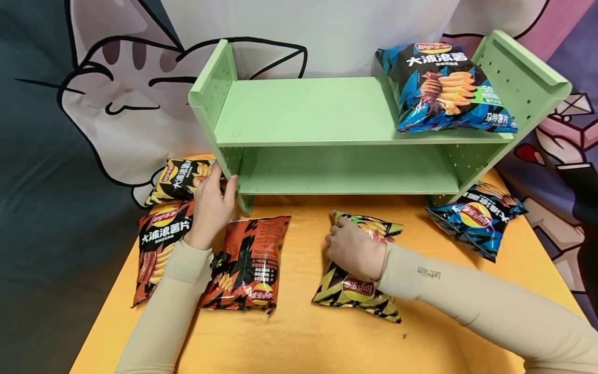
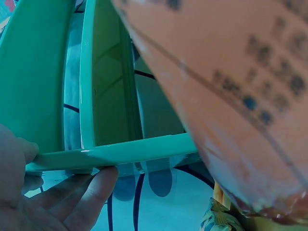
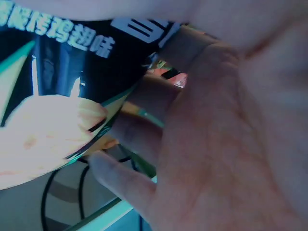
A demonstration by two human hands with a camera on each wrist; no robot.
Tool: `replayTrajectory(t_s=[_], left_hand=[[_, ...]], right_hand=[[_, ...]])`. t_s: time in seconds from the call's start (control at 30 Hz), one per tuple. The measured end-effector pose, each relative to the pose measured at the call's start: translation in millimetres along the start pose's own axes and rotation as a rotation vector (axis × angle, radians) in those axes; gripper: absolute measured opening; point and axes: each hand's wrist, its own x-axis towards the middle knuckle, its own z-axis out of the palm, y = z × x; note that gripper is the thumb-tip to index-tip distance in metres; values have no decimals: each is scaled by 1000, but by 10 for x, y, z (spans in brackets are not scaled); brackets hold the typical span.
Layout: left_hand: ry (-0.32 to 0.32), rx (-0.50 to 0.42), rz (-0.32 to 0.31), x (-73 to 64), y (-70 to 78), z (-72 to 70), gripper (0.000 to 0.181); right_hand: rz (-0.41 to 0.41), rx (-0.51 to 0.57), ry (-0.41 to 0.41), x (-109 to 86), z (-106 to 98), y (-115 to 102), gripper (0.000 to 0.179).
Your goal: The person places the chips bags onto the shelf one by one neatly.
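Green boards make up the shelf, our landmark. Our left hand grips the front edge of its left side panel, thumb on one face and fingers on the other. Our right hand holds the yellow-and-black bag, which lies in front of the shelf, fingers curled at the bag's left edge; we cannot tell how far they reach beneath it. To handle it well, we should pinch the seam lightly, keep pressure off the puffed middle so the chips don't break, and steady the shelf without tugging it.

As for writing, Lay's 乐事 sits upside down to us on the held bag, and the right wrist view shows 鸡翅味 on it. Right of the shelf's middle, on its upper board, the blue bag reads 大波浪薯 and 马铃薯片. Left of the shelf, the red bag reads 大波浪薯片. In front of the shelf's left end, the back-up red bag shows another Lay's logo and small print too fine to read. Our right sleeve says Let'slim.
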Motion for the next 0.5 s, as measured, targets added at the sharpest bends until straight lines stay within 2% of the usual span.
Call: replayTrajectory(t_s=[0.07, 0.2, 0.4, 0.5], left_hand=[[1, -1, 1, -3, 0, -3, 34], [3, -3, 6, -4, -5, -1, 36], [6, -1, 7, -7, -19, 3, 37], [4, -3, 5, -3, -26, 9, 36]], right_hand=[[12, 55, -23, -10, 15, 68, 31], [13, 245, -32, -56, 92, 247, 38], [-71, 617, -52, -143, 330, 519, 60], [-73, 787, -62, -189, 494, 579, 69]])
